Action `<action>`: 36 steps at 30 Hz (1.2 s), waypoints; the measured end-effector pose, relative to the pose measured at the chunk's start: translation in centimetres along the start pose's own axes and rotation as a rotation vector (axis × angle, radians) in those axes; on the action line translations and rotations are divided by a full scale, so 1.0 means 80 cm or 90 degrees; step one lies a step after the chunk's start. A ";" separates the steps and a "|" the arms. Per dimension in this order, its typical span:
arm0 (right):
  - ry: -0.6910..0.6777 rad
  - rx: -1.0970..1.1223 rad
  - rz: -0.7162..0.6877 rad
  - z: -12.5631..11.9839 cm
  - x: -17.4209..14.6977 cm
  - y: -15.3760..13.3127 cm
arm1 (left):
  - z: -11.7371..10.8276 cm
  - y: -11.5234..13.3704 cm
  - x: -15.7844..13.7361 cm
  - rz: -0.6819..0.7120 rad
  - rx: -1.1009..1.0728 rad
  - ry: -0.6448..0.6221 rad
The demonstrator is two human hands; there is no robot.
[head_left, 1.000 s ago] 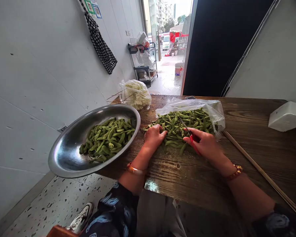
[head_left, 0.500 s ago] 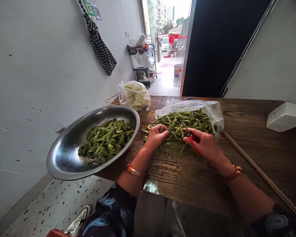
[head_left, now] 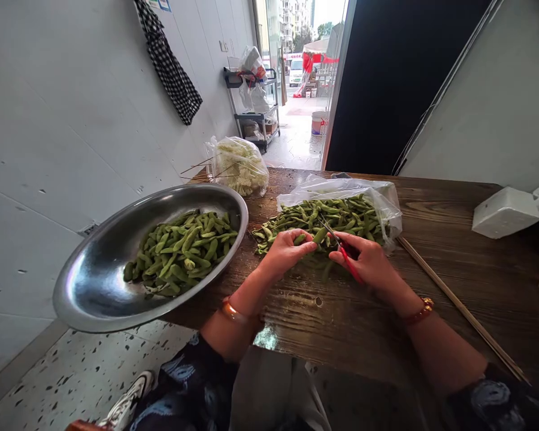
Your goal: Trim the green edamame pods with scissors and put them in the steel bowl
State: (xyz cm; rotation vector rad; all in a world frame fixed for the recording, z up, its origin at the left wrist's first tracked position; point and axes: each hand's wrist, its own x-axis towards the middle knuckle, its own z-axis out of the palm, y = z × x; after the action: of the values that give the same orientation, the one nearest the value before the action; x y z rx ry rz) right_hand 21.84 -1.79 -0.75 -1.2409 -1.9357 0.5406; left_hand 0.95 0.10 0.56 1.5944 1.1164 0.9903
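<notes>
Between the thumb and fingers of my left hand [head_left: 288,250] is a green edamame pod [head_left: 318,235], its end pointing up and right. My right hand [head_left: 365,258] grips red-handled scissors [head_left: 350,264], whose blades reach up and left beside the pod. Behind both hands a heap of edamame pods [head_left: 350,209] spills from a clear plastic bag [head_left: 388,197] lying on the table. To the left, a wide steel bowl [head_left: 90,293] holds more pods [head_left: 179,248] and overhangs the table's edge.
A bag of cauliflower [head_left: 240,164] stands at the table's back left, thin sticks poking out. Long wooden skewers [head_left: 458,302] lie slantwise on the wooden table [head_left: 314,335] at right. Farther right is a white foam box [head_left: 505,212]. A cart [head_left: 254,114] stands by the doorway.
My view has shifted, so the scene sits slightly left and higher. The left hand has come nearer to the scissors, with the pod now beside the blades.
</notes>
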 end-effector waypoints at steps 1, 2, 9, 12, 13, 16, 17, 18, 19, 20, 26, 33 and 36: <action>-0.004 0.000 -0.003 0.000 0.000 0.000 | 0.000 0.000 0.000 0.007 0.015 -0.003; -0.007 0.000 -0.007 0.000 0.000 0.001 | 0.001 0.001 -0.001 0.013 0.029 -0.005; -0.010 -0.023 -0.016 0.001 -0.001 0.003 | 0.002 0.002 0.000 0.039 0.089 -0.017; 0.000 -0.035 -0.020 0.000 0.000 0.003 | 0.003 -0.001 0.001 0.038 0.056 0.011; 0.003 -0.036 -0.023 0.000 0.000 0.003 | 0.004 -0.002 0.001 0.033 0.034 0.024; -0.003 -0.041 -0.038 0.001 -0.001 0.001 | 0.004 0.000 0.000 0.032 -0.011 0.024; -0.009 -0.041 -0.043 0.001 -0.002 0.000 | 0.005 0.002 -0.001 0.044 -0.006 0.012; -0.014 -0.040 -0.049 0.002 -0.003 -0.002 | 0.005 0.004 -0.002 0.059 0.005 -0.003; -0.020 -0.039 -0.054 0.003 -0.003 -0.003 | 0.005 0.007 -0.003 0.075 0.018 -0.020; -0.025 -0.037 -0.060 0.004 -0.004 -0.005 | 0.005 0.009 -0.004 0.086 0.030 -0.036; -0.058 -0.042 -0.079 0.004 -0.005 -0.006 | 0.005 0.008 -0.004 0.088 0.048 -0.072; -0.074 -0.043 -0.071 0.004 -0.004 -0.008 | 0.008 0.008 -0.005 0.049 -0.046 -0.077; -0.040 -0.042 -0.047 0.005 -0.003 -0.006 | 0.007 0.005 -0.004 -0.043 -0.190 -0.045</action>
State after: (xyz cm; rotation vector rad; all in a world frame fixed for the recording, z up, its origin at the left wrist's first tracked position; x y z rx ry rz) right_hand 21.30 -2.22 -0.77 -1.2002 -2.0580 0.4870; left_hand 1.46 -0.40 0.81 1.3334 0.9202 0.9962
